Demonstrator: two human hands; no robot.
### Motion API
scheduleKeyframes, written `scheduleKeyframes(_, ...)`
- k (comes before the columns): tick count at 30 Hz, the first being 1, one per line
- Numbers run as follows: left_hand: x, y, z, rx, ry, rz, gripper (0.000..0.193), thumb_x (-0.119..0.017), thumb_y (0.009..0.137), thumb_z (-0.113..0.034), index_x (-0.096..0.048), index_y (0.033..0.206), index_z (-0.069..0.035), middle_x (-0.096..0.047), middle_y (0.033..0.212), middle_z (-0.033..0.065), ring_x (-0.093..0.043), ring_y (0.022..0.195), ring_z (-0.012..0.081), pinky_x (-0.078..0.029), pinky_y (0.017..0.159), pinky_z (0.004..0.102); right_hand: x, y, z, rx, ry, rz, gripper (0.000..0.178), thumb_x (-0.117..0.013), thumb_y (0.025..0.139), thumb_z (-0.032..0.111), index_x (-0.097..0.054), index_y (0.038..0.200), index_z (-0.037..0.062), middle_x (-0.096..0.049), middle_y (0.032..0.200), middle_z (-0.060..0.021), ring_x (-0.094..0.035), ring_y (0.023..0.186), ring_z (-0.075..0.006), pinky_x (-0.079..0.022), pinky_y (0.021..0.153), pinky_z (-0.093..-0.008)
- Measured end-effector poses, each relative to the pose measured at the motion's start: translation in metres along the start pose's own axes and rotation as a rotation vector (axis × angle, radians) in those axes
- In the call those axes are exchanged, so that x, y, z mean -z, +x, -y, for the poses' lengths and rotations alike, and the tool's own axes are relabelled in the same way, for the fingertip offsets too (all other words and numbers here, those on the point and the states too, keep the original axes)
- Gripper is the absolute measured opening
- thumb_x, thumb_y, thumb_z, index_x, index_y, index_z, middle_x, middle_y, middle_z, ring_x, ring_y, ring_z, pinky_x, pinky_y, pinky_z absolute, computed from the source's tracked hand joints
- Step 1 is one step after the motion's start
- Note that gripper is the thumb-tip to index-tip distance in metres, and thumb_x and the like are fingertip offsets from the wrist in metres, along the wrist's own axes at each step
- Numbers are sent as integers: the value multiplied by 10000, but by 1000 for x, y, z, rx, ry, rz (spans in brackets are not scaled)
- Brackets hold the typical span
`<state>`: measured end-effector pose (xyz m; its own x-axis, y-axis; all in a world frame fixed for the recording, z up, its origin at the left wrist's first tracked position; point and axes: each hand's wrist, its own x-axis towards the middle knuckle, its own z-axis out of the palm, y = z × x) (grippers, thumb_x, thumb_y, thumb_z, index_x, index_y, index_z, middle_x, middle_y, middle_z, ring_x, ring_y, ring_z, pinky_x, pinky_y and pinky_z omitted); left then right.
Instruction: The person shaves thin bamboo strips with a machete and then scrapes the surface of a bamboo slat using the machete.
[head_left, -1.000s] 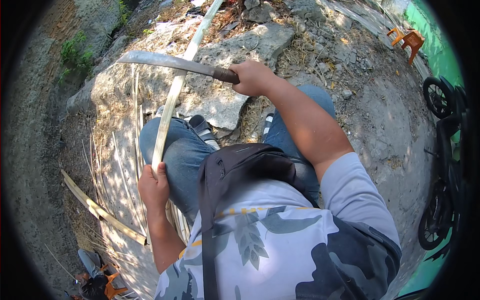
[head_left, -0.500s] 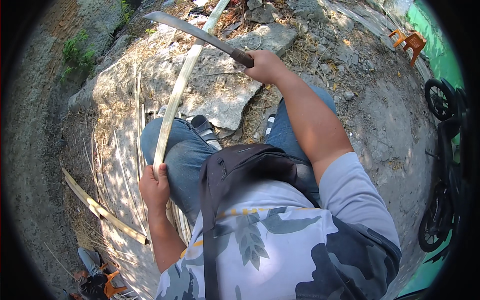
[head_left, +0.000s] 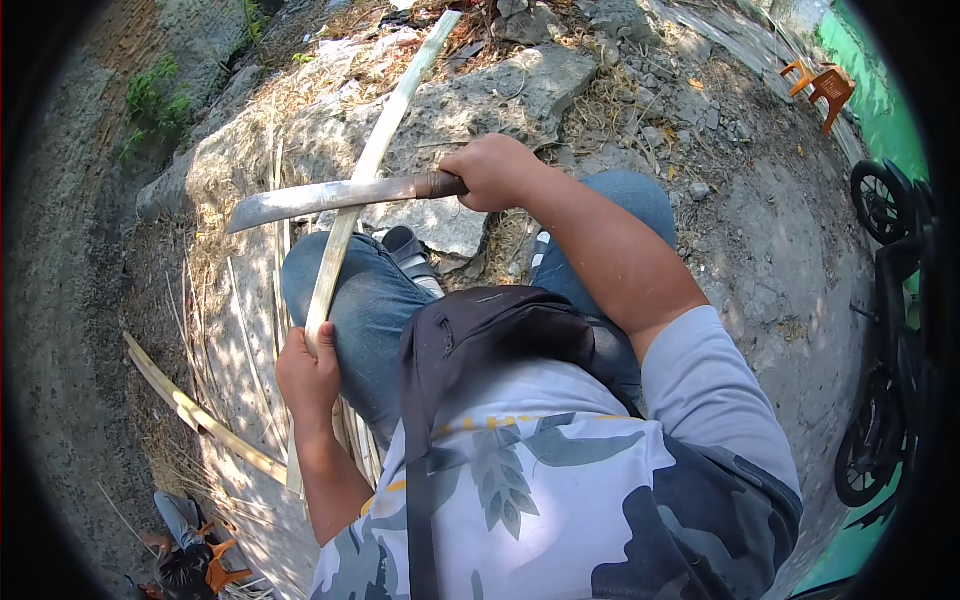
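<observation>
My left hand (head_left: 309, 375) grips the near end of a long, pale bamboo strip (head_left: 382, 135) beside my left knee. The strip slants up and away over my thigh, its far end above the stone slab. My right hand (head_left: 497, 172) is closed around the dark handle of a machete (head_left: 330, 197). Its broad metal blade points left and lies across the strip a little beyond my knee. Whether the edge bites into the bamboo cannot be made out.
Split bamboo pieces (head_left: 215, 425) and thin strips lie on the ground at left. A broken concrete slab (head_left: 440, 110) is ahead of my feet. At right stand a black motorcycle (head_left: 885, 330) and orange chairs (head_left: 830, 92). Another person (head_left: 183, 545) sits at the lower left.
My right hand has drawn the machete nearer along the bamboo strip, and the blade has turned to lie more level. My left hand stays at the strip's near end.
</observation>
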<state>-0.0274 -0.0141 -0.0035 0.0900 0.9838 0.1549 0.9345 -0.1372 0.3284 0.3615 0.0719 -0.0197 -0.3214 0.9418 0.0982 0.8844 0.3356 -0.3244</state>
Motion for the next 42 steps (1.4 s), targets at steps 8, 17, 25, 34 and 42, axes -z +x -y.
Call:
scheduleKeyframes(8, -1, -1, 4, 39, -121, 34, 593, -629, 980, -590, -594, 841, -15, -615, 688, 188, -618, 635, 383, -470, 613, 462, 19, -5, -35, -239, 70, -65, 244, -712, 781, 235, -723, 1001, 130, -734, 888, -157, -715, 877, -357, -560, 783, -478)
scheduleKeyframes(17, 1, 1, 0, 43, -89, 55, 585, -619, 989, -582, -585, 843, -17, -609, 690, 191, -611, 651, 403, -466, 621, 472, 11, -5, -42, -476, 278, -71, 317, -705, 790, 257, -718, 1062, 96, -736, 1036, -168, -702, 1011, -362, -551, 890, -476)
scheduleKeyframes(25, 0, 1, 2, 31, -22, 40, 580, -611, 992, -580, -578, 841, -21, -603, 690, 196, -607, 664, 421, -463, 624, 478, 16, -3, 1, -200, 50, 102, 268, -688, 772, 225, -742, 1031, 188, -747, 964, -118, -719, 968, -324, -575, 853, -472)
scheduleKeyframes(34, -4, -2, 0, -2, -100, -4, 569, -619, 994, -566, -586, 848, -17, -613, 692, 196, -613, 654, 408, -464, 619, 476, 12, -3, -30, -313, 261, -157, 248, -689, 780, 239, -703, 992, 111, -718, 843, -161, -708, 844, -388, -563, 776, -491)
scheduleKeyframes(42, -1, 1, 0, 37, -25, 30, 567, -623, 995, -559, -585, 844, -14, -613, 686, 198, -612, 645, 413, -466, 617, 478, 3, 0, 15, 32, -29, -34, 182, -704, 746, 221, -693, 917, 161, -713, 793, -106, -716, 807, -347, -567, 753, -486)
